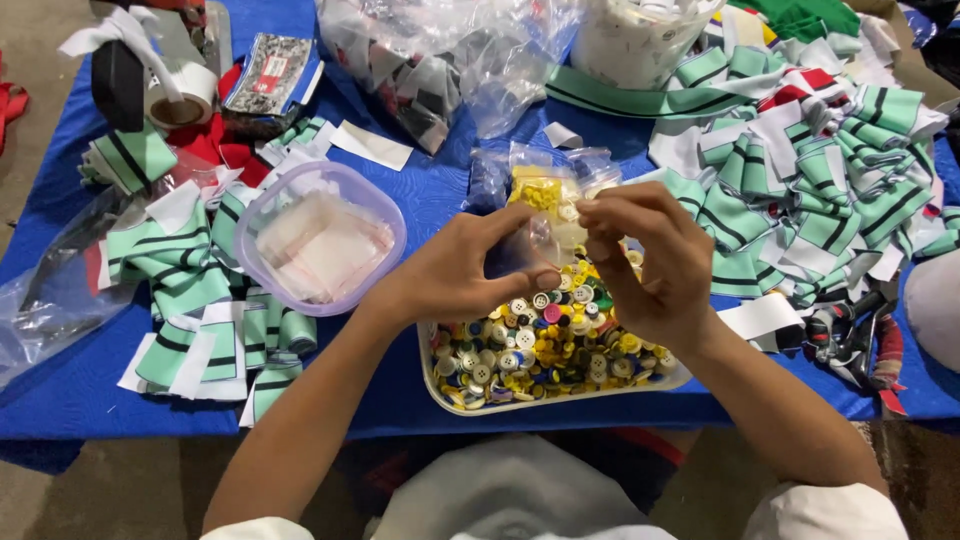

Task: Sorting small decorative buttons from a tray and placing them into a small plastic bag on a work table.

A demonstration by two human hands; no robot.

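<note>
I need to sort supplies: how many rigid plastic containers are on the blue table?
3: a tray of buttons under the hands, a purple-rimmed tub left of it, a white tub at the far edge. Others may be hidden.

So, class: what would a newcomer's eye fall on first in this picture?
The tray of mixed coloured buttons at centre, with the left hand and right hand pinching a small clear bag above it. Green striped fabric pieces heap at right on the blue table.

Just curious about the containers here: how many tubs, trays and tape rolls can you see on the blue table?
Lidded clear tubs: 1
White tubs: 1
Button trays: 1
Tape rolls: 1
Total: 4
</note>
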